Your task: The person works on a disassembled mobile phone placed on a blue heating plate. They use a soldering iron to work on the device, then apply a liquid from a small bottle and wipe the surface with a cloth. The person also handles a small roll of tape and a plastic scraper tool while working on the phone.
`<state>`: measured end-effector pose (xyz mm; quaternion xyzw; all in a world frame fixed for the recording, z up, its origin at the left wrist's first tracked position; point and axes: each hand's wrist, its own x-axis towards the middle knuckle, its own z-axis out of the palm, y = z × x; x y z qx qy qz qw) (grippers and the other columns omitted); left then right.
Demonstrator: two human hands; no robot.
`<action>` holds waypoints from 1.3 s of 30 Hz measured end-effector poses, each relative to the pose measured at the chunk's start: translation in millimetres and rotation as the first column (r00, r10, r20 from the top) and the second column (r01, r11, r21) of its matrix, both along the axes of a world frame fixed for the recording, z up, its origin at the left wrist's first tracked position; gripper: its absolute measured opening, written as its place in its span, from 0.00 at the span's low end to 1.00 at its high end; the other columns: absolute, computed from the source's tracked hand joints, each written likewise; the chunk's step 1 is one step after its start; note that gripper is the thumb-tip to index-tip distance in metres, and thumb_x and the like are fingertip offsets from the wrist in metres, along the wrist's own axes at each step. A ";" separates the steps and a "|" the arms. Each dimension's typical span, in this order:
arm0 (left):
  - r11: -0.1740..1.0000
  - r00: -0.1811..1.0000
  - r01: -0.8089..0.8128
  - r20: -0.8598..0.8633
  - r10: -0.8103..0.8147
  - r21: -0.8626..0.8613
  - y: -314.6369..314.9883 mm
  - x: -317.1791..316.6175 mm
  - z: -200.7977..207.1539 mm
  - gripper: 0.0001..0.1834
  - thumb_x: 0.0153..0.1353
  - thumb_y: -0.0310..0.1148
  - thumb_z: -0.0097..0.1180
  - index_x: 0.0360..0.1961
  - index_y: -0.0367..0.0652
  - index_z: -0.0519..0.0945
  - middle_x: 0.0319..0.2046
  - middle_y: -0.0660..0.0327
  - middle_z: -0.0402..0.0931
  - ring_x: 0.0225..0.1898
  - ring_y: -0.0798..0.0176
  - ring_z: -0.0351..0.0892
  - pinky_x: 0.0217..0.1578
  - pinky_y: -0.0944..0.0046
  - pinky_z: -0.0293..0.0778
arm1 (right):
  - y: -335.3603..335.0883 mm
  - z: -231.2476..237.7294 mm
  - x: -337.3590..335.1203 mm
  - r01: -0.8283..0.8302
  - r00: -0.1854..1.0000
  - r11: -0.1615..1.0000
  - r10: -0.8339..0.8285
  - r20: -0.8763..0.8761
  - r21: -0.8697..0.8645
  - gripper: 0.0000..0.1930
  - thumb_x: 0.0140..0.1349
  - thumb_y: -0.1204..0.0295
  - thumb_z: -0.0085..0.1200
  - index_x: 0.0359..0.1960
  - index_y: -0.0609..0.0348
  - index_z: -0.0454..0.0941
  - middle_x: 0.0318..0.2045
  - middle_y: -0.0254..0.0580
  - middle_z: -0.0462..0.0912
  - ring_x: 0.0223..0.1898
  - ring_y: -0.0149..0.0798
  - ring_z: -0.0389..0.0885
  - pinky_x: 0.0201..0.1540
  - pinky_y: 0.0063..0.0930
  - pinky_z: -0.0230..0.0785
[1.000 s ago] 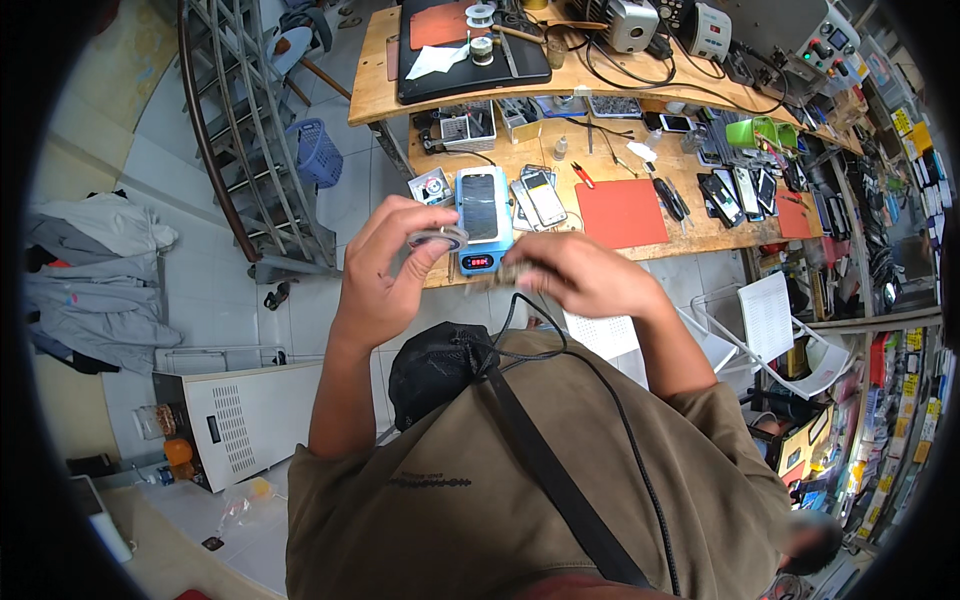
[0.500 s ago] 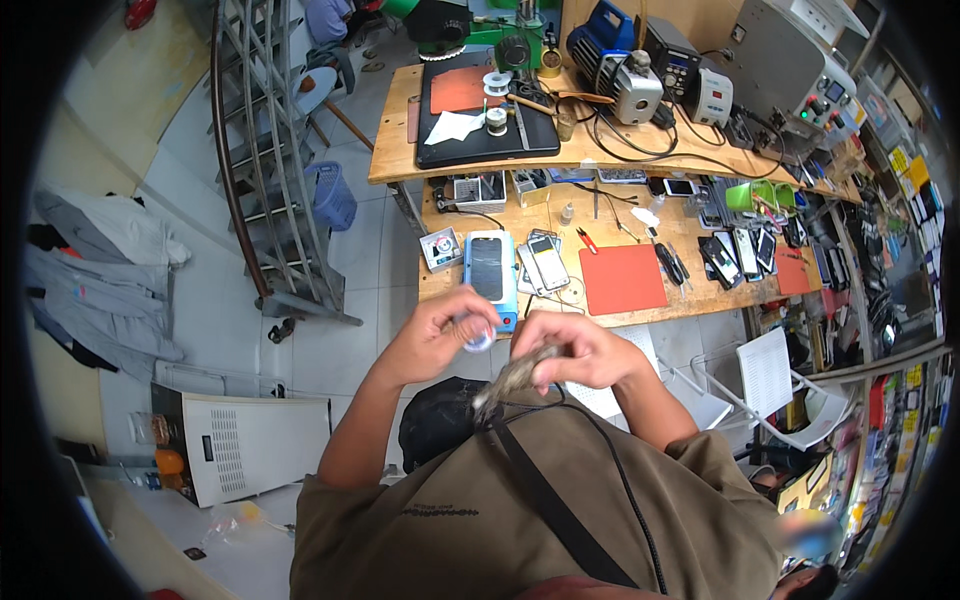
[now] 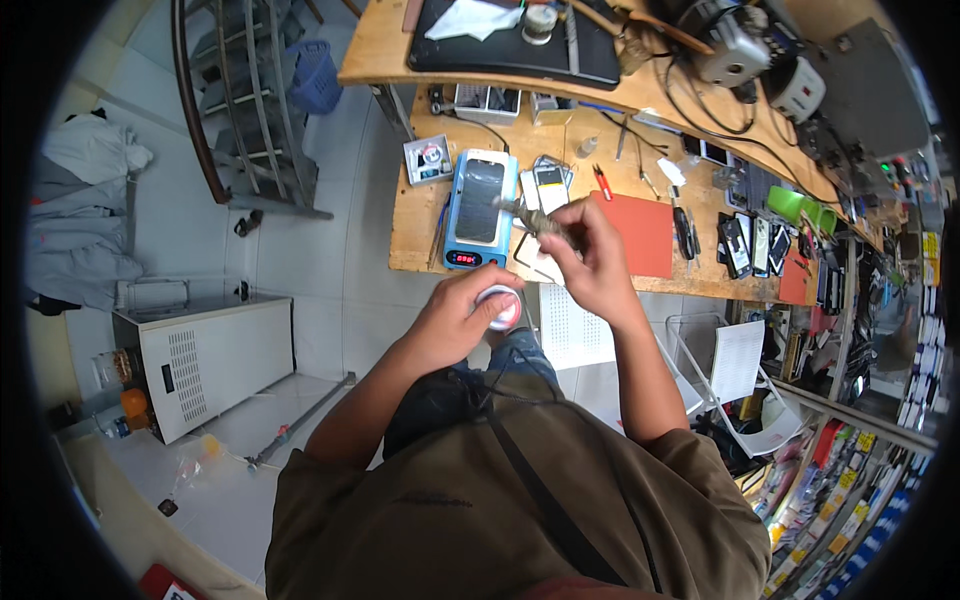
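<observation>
My left hand is closed around a small round white thing with a reddish face, just in front of the bench edge. My right hand pinches a crumpled grey-brown rag, raised over the near part of the bench. The rag's loose end points left, towards a phone with a dark screen. That phone lies on a blue heating plate with a red lit display. Beyond the rag, partly hidden by it, lie other phones or phone parts.
An orange-red mat lies right of my right hand, with black-handled tools beside it. Several phones are further right. A raised shelf spans the back. A white folding chair stands at the right, a white cabinet at the left.
My right hand has moved forward over the bench with the rag, away from my chest. My left hand still holds the round thing, now turned face up. The view has shifted closer to the bench.
</observation>
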<state>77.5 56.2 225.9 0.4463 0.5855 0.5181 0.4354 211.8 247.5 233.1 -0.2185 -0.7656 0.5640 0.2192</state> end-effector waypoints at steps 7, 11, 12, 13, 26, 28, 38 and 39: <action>0.999 0.945 0.008 0.328 0.010 -0.053 18.7 -31.8 -76.9 0.10 0.69 0.26 0.58 0.50 0.39 0.81 0.44 0.55 0.78 0.44 0.52 0.80 0.40 0.57 0.73 | 46.5 -34.9 -17.2 -0.702 0.704 0.632 0.687 -0.183 -0.327 0.10 0.62 0.77 0.67 0.38 0.63 0.75 0.31 0.40 0.78 0.36 0.42 0.81 0.39 0.36 0.72; 0.981 0.836 -0.179 -0.515 0.189 0.069 50.3 -27.8 -104.0 0.13 0.65 0.26 0.61 0.50 0.40 0.81 0.36 0.55 0.76 0.38 0.53 0.77 0.38 0.58 0.73 | 56.6 -93.2 -47.9 -0.338 0.934 0.936 0.346 0.087 -0.097 0.14 0.56 0.79 0.69 0.36 0.62 0.72 0.33 0.40 0.77 0.33 0.32 0.77 0.36 0.25 0.72; 0.981 0.812 -0.186 -0.552 0.188 0.059 54.9 -32.2 -104.8 0.14 0.65 0.25 0.61 0.52 0.40 0.81 0.35 0.55 0.75 0.37 0.52 0.76 0.37 0.57 0.73 | 54.6 -103.2 -54.6 -0.327 0.941 0.941 0.333 0.065 -0.088 0.15 0.54 0.80 0.69 0.34 0.61 0.71 0.29 0.41 0.77 0.29 0.34 0.77 0.33 0.27 0.71; 0.977 0.781 -0.209 -0.592 0.197 0.049 57.1 -34.5 -100.4 0.15 0.64 0.25 0.60 0.53 0.40 0.81 0.34 0.55 0.74 0.36 0.52 0.75 0.37 0.56 0.73 | 56.1 -109.0 -61.5 -0.290 0.953 0.956 0.292 0.082 -0.037 0.15 0.53 0.80 0.69 0.34 0.61 0.71 0.28 0.41 0.76 0.29 0.35 0.77 0.33 0.27 0.71; 0.804 0.625 -0.590 -0.588 0.514 0.074 76.8 -56.4 -163.4 0.20 0.65 0.21 0.51 0.57 0.33 0.81 0.28 0.55 0.72 0.29 0.53 0.74 0.34 0.54 0.71 | 158.0 -194.9 -213.7 -0.421 0.904 0.898 0.427 0.030 -0.129 0.22 0.57 0.68 0.67 0.51 0.64 0.77 0.37 0.36 0.81 0.38 0.28 0.76 0.43 0.26 0.72; 0.798 0.538 -0.590 -0.676 0.503 0.123 80.9 -54.7 -172.9 0.20 0.62 0.20 0.52 0.56 0.33 0.82 0.26 0.55 0.71 0.28 0.53 0.73 0.32 0.54 0.69 | 157.7 -196.7 -224.9 -0.481 0.866 0.877 0.478 0.149 -0.019 0.18 0.58 0.66 0.66 0.46 0.64 0.79 0.33 0.32 0.79 0.36 0.25 0.73 0.40 0.23 0.70; 0.804 0.482 -0.592 -0.780 0.399 0.045 90.3 -43.7 -171.9 0.19 0.62 0.23 0.53 0.54 0.31 0.84 0.26 0.53 0.74 0.29 0.53 0.73 0.32 0.55 0.70 | 145.9 -208.1 -240.1 -0.599 0.798 0.796 0.585 0.143 0.089 0.14 0.62 0.70 0.66 0.44 0.66 0.78 0.29 0.33 0.79 0.32 0.25 0.72 0.36 0.24 0.69; 0.803 0.460 -0.593 -0.791 0.402 0.064 91.7 -42.6 -172.9 0.19 0.61 0.24 0.55 0.53 0.32 0.84 0.26 0.54 0.74 0.29 0.53 0.72 0.32 0.55 0.70 | 146.0 -209.5 -239.6 -0.602 0.797 0.792 0.590 0.129 0.102 0.14 0.62 0.71 0.66 0.44 0.66 0.78 0.29 0.33 0.80 0.32 0.25 0.73 0.36 0.24 0.69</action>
